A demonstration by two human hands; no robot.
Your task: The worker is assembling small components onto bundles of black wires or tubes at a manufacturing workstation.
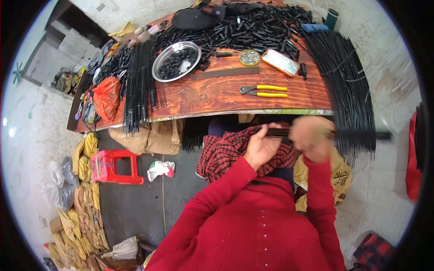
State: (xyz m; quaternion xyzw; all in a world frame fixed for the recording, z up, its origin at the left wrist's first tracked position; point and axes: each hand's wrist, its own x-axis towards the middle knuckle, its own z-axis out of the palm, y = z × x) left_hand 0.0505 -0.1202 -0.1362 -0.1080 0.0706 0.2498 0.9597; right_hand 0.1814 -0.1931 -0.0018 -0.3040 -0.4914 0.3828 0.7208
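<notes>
Above my lap, a bundle of thin black rods [355, 136] lies crosswise between my hands, with a thicker black end pointing right. My right hand [312, 135] is closed around its middle and blurred by motion. The left end of the bundle rests in my left hand [264, 147], thumb raised and fingers partly hidden behind the rods. Under the hands, a red and black checked cloth [226, 153] covers my lap. Just past my right hand, a large spread of long black rods [348, 77] hangs over the table's right edge.
On the wooden table [181, 101] are yellow-handled pliers [264, 91], a metal bowl [156, 67] of small black parts, a round tin [249, 57], a rectangular tin [280, 62] and a heap of black handle-like pieces [253, 29]. A red stool [117, 167] stands left on the floor.
</notes>
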